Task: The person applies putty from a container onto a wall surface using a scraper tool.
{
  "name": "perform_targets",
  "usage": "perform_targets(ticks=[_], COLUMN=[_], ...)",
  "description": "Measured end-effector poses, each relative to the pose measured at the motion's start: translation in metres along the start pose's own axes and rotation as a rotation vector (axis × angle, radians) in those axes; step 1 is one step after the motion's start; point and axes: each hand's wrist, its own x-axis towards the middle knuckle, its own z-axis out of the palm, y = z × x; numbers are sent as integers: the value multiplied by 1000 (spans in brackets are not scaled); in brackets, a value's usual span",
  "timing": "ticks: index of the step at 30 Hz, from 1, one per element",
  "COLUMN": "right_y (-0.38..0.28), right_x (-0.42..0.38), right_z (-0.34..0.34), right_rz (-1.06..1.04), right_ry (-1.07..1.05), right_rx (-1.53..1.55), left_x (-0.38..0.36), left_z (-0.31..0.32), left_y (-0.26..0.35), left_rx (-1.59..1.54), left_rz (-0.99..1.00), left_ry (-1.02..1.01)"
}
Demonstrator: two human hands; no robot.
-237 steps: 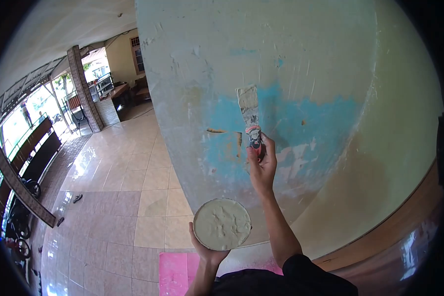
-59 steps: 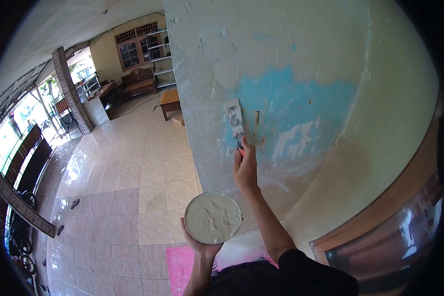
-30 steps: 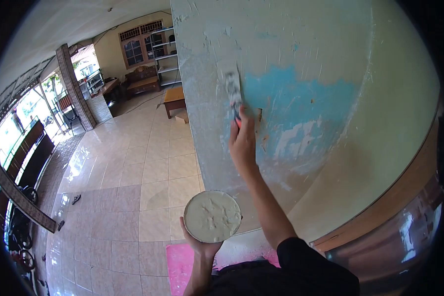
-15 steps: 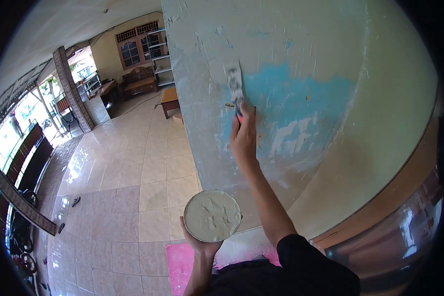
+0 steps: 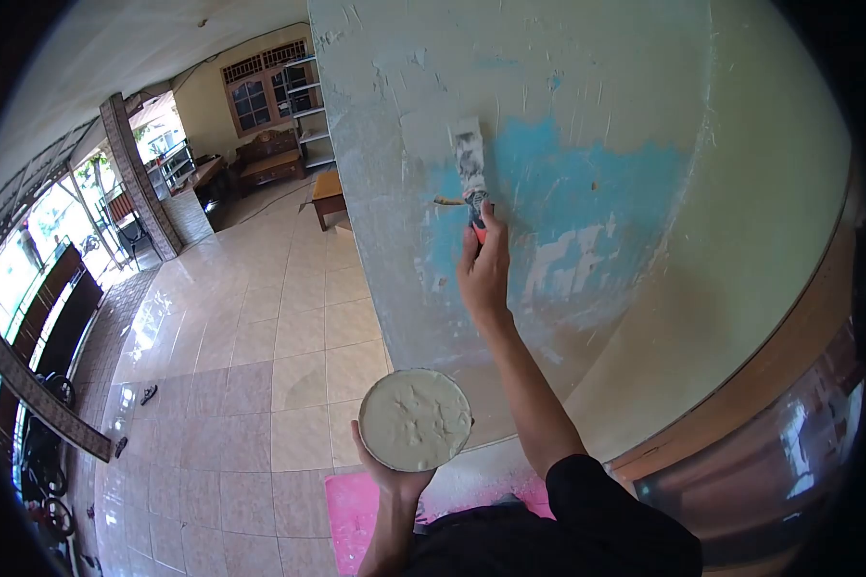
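My right hand [image 5: 485,264] is closed round the red and black handle of a putty knife [image 5: 471,165]. The putty-smeared blade points up and lies at the wall [image 5: 394,115], by the left part of a bare blue patch [image 5: 587,183]. Grey-beige filler coats the wall above and to the left of that patch. Low in front of me, my left hand [image 5: 394,471] grips a round tub of putty [image 5: 416,420] from below. The putty's surface is lumpy and fills the tub almost to its rim. Most of my left fingers are hidden under it.
A pink sheet [image 5: 351,514] lies on the tiled floor [image 5: 231,423] by my feet. To the right is a brown wooden frame [image 5: 731,394]. Further off stand a small wooden table [image 5: 328,195], a bench [image 5: 271,159] and a metal shelf [image 5: 310,111]. A tiled pillar [image 5: 140,173] rises at left.
My right hand and the putty knife have shifted a little to the right along the wall. The left hand holds the tub in the same place.
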Motion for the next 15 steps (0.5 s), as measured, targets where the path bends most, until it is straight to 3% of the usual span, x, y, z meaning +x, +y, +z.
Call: perform_targets(ticks=[9,12,13,15], right_y=[14,-4,-7,-31], right_x=[-122,-132,-127,-107], right_z=[-41,-73,-87,-121], right_rz=[98,651,657,1079], right_ry=[-171,-229,-231,-316], right_rx=[-8,586,578,1270], left_x=[0,1,1,-2], left_z=[-6,-3,-1,3], left_y=[-1,1,0,0], left_rx=[3,2,6,-54], left_rz=[10,0,-2,-12], left_ry=[52,55,52,47])
